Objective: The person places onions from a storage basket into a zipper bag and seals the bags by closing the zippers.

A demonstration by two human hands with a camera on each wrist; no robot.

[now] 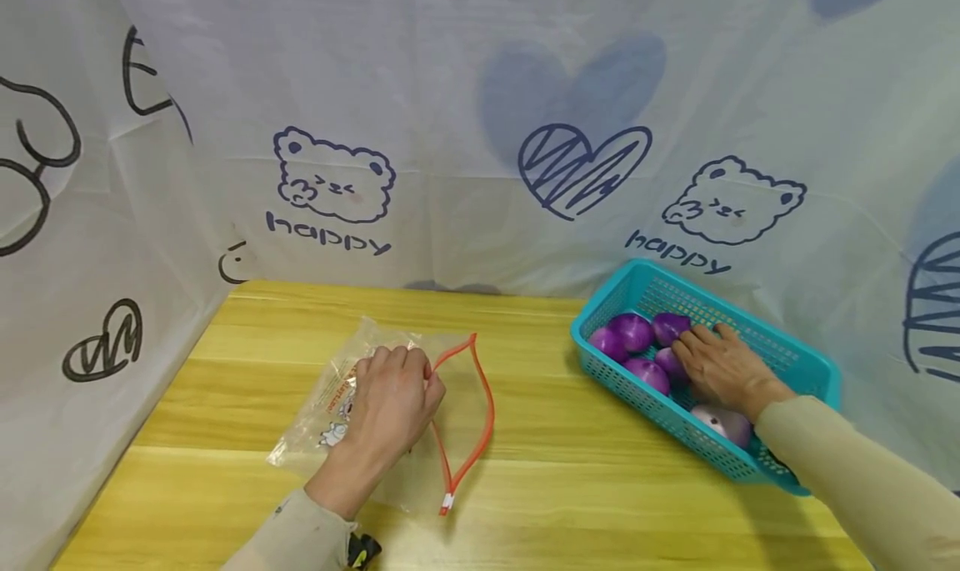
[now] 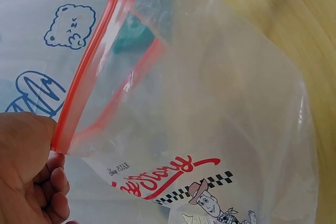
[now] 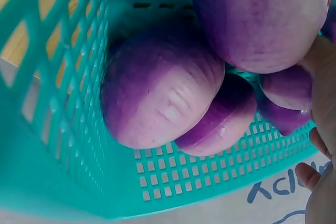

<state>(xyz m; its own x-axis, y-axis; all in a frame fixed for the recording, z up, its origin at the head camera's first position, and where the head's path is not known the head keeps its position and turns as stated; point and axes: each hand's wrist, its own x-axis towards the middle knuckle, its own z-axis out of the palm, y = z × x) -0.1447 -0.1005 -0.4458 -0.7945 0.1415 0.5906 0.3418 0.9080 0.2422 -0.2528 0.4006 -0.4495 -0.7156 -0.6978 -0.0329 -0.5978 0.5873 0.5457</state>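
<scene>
A clear zip bag (image 1: 318,413) with a red zip edge and printed cartoon figures lies on the table, its mouth gaping to the right. My left hand (image 1: 393,404) pinches it at one end of the zip edge, as the left wrist view shows. The white slider (image 1: 447,501) sits at the zip's near end. My right hand (image 1: 723,371) reaches into a turquoise basket (image 1: 637,400), bent fingers touching a purple-and-white onion (image 1: 670,367). Its fingertips are hidden in the right wrist view, so the grip is unclear. Other onions (image 3: 163,93) lie around it in the basket.
The yellow wood-grain table (image 1: 540,463) holds the bag at left and the basket at right, with bare surface between them. A white cloth (image 1: 450,137) with bear and heart drawings hangs behind. A small black item (image 1: 363,548) shows beside the left sleeve.
</scene>
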